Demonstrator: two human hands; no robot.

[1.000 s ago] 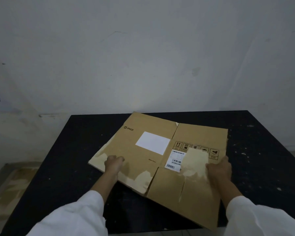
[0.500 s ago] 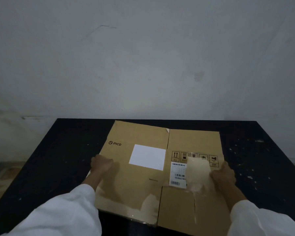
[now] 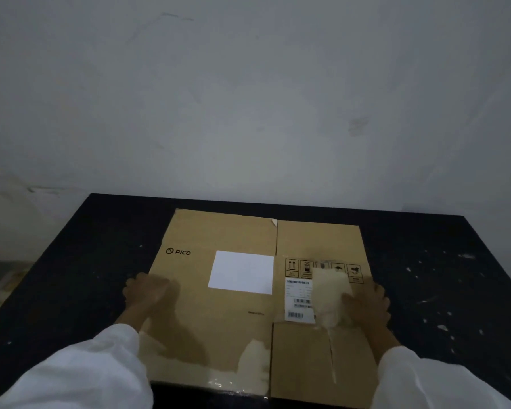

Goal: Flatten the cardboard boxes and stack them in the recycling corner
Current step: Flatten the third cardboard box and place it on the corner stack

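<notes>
plain pale wall behind, dark speckled table (image 3: 443,284) below it. flattened cardboard box (image 3: 233,329) lying flat on the table, centred, far edge short of the wall, near edge at or just past the table's near edge.

left hand (image 3: 148,293) curled over the box's left edge, fingers closed on the board. right hand (image 3: 366,305) laid on the right panel at its right edge, fingers bent; cannot tell whether gripping the edge or only pressing down. white sleeves (image 3: 80,376) on both arms.

box printed face up: pico logo (image 3: 178,251) far left, white blank label (image 3: 242,276) in the middle, handling symbols (image 3: 322,268) and barcode label (image 3: 299,299) on the right panel, partly under a torn pale patch (image 3: 331,296). vertical crease between the two panels running near to far. clear tape (image 3: 236,388) along the near edge.

print reading upright from the near side, so top of the box pointing far, toward the wall. outline close to square; cannot tell for sure which way the long axis runs.

step in hand, by judgement: flattening looks done, hands placed as if squaring or about to lift. next move likely calls for a firm two-sided pinch, lifting level, and carrying to the recycling corner, which is not clearly in view. floppy crease may fold under its own weight.
</notes>
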